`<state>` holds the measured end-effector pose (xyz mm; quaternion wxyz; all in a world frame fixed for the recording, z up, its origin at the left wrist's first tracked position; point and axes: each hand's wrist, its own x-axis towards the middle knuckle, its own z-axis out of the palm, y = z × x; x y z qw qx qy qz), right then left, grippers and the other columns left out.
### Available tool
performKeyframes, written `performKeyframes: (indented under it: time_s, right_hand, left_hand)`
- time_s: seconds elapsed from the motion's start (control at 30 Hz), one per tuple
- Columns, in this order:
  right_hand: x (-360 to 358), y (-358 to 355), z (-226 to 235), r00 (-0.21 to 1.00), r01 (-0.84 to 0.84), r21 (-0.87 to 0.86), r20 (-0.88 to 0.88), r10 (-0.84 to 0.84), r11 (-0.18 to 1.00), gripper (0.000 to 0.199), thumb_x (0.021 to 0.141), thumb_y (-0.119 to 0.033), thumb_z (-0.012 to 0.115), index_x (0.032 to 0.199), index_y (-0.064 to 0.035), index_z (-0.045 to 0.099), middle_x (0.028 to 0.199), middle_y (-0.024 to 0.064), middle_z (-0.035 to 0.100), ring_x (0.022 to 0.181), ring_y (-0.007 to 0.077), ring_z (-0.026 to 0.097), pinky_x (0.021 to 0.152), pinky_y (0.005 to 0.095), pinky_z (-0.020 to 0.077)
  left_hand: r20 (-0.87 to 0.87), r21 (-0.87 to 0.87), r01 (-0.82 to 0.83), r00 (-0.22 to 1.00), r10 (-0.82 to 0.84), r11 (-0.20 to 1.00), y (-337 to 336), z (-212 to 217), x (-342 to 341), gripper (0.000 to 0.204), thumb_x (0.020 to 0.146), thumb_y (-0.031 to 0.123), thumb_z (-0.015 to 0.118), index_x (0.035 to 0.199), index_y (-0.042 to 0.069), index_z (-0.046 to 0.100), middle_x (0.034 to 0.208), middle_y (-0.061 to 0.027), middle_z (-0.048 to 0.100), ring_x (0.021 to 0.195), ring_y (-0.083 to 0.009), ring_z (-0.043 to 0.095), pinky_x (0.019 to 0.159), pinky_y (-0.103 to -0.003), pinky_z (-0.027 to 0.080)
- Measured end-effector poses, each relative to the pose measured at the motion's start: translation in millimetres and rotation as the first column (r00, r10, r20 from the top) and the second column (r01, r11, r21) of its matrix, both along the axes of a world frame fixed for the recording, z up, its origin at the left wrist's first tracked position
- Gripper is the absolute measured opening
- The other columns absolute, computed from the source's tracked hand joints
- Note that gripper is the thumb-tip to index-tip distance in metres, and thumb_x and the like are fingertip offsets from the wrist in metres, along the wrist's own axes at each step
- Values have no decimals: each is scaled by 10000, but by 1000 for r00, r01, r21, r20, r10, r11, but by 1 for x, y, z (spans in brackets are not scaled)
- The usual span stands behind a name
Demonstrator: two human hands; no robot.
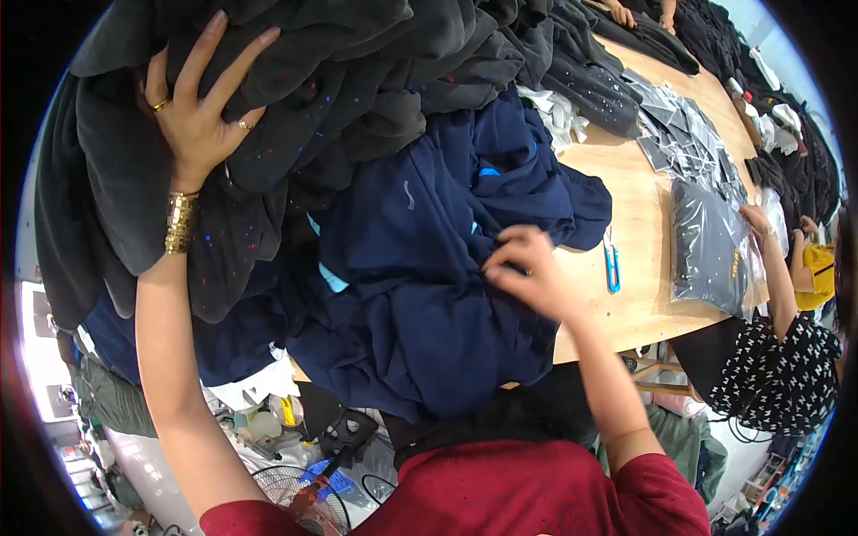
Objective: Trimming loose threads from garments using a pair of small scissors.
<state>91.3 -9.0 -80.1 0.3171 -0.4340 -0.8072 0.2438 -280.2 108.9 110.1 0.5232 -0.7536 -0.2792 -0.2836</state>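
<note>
Navy garment: lying crumpled in the middle of the frame, spilling over the near edge of the wooden table, its bulk stretching from upper right down to lower left.
Right hand: pinching a fold of the navy cloth at its right side, fingertips closing on the fabric.
Left hand: pressing flat, fingers spreading, against the dark grey garment pile in the upper left.
Nearer hand: the right one is touching the navy garment; the left is well apart, above it.
Blue clip: lying just right of the right hand.
Co-worker's hand: resting on a bagged dark garment at far right.
</note>
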Motion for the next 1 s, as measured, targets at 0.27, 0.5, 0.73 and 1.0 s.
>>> performKeyframes:
  time_s: [0.27,0.5,0.73,1.0]
  right_hand:
    - [-50,167,-4,824,557,-56,159,-543,829,924,591,-389,707,1327,-25,282,928,319,570,902,431,580,794,442,477]
    - [-80,93,52,731,162,-423,-555,-396,892,596,516,-193,720,1075,-25,599,961,209,638,924,316,622,797,345,484]
    - [-73,-78,37,988,11,5,-157,-10,1000,313,649,-167,661,939,-78,585,718,131,580,694,322,586,609,390,456]
    - [25,-83,95,888,-22,-217,445,119,976,583,724,-340,683,1222,-154,443,767,138,626,702,309,628,599,390,489]
  left_hand:
    - [45,30,93,995,-94,995,2,-2,16,407,739,480,601,1125,353,620,1302,25,479,1103,-227,393,971,-367,294]
    - [79,49,66,994,-70,997,5,-7,12,400,753,503,571,1114,342,630,1301,27,479,1119,-257,378,986,-375,276]
    - [88,20,-7,996,5,1000,2,-14,6,426,770,555,523,1140,362,608,1322,35,462,1143,-275,348,996,-414,234]
    - [83,33,-26,996,23,999,0,-13,11,430,772,566,518,1137,358,610,1317,8,466,1170,-318,329,1004,-431,222]
